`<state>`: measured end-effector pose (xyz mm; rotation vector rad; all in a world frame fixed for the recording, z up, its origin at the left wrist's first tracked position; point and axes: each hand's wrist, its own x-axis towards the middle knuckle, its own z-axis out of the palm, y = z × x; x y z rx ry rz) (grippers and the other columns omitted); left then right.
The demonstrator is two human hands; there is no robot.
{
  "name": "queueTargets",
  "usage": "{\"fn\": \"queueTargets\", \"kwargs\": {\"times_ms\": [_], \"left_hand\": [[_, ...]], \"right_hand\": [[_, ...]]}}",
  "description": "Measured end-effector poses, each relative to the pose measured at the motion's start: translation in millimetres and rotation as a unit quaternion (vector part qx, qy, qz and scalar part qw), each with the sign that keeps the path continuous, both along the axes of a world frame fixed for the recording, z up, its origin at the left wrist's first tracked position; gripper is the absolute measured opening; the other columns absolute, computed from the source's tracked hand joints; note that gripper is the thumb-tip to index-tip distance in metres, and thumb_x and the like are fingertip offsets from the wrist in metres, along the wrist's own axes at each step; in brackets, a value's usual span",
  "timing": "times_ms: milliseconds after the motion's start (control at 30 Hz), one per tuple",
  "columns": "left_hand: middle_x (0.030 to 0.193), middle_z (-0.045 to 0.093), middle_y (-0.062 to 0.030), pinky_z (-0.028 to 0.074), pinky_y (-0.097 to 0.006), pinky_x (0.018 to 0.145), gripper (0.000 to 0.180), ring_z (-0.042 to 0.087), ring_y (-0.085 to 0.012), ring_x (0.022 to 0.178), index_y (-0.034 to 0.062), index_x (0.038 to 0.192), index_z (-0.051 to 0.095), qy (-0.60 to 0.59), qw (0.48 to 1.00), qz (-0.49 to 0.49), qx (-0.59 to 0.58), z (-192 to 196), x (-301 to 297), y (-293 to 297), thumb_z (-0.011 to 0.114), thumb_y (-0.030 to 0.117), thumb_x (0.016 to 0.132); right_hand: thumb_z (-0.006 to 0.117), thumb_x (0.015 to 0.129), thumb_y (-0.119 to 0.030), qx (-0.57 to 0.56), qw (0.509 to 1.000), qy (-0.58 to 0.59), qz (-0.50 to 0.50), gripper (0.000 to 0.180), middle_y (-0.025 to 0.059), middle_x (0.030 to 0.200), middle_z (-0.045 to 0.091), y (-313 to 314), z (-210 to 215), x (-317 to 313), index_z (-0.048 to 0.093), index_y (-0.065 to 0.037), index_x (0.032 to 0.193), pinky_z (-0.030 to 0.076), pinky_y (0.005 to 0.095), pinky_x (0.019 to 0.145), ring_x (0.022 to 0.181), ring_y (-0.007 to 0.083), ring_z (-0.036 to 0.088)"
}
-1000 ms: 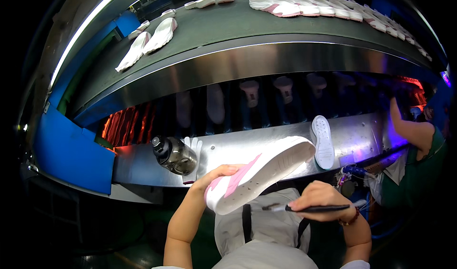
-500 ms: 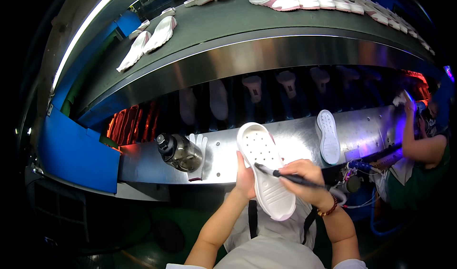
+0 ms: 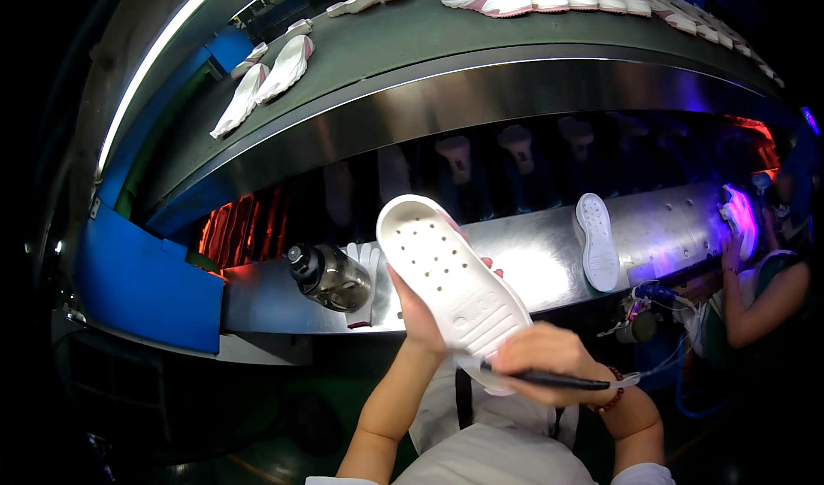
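So the white shoe sole (image 3: 455, 286) is up in the middle of the view, tread side facing the camera, toe end pointing to about 11 o'clock and heel end down at 5. The left hand (image 3: 418, 309) is wrapped around its left edge from behind, fingers curled shut on it, with a couple of fingertips peeking out past the right edge. The right hand (image 3: 549, 358) sits at the heel end, closed around a dark pen (image 3: 549, 379) that lies nearly flat, tip touching the sole near the heel.

If you ask me, the trick here is keeping the sole braced firmly with the left hand so it doesn't flex, and resting the side of the right hand on the heel so the pen tip stays steady. Light pressure, short strokes, and a bit more tilt toward the light would help too.

Behind it, at 12 o'clock, runs a shiny metal table (image 3: 532, 253). A dark bottle (image 3: 330, 277) lies on it at 9 o'clock from the sole, with a white glove (image 3: 365, 270) just beside it. Another white sole (image 3: 597, 241) lies on the table at 2 o'clock. Further up, a grey conveyor belt (image 3: 412, 47) carries pairs of white shoe uppers (image 3: 266, 81). At 3 o'clock a co-worker's arm (image 3: 755, 305) reaches up to another shoe under purple light.
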<state>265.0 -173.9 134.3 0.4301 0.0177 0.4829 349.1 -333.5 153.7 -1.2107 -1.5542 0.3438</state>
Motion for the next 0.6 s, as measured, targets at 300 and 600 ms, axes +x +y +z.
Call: {"fn": "queueTargets", "kwargs": {"times_ms": [300, 600], "left_hand": [[0.115, 0.048, -0.0142, 0.041, -0.048, 0.086, 0.085, 0.049, -0.0338, 0.102, 0.0123, 0.127, 0.030, -0.009, 1.000, 0.012, 0.016, 7.9, -8.9, 10.2, 0.023, 0.075, 0.071], [0.126, 0.038, -0.0178, 0.034, -0.050, 0.093, 0.084, 0.044, -0.0323, 0.110, 0.0070, 0.131, 0.024, 0.011, 0.999, 0.000, -0.030, 17.6, -9.7, -15.4, 0.030, 0.069, 0.074]], "right_hand": [[0.068, 0.065, -0.002, -0.061, 0.997, 0.051, 0.019, 0.020, 0.0094, 0.086, 0.064, -19.8, -12.0, 9.5, 0.064, -0.002, 0.084, 0.042, 0.0336, 0.085, 0.094, 0.0205, 0.056], [0.060, 0.069, 0.008, 0.031, 0.843, 0.535, 0.051, 0.020, 0.0199, 0.093, 0.059, -16.9, -41.5, 9.8, 0.058, 0.005, 0.088, 0.044, 0.0313, 0.083, 0.088, 0.0235, 0.058]]}}
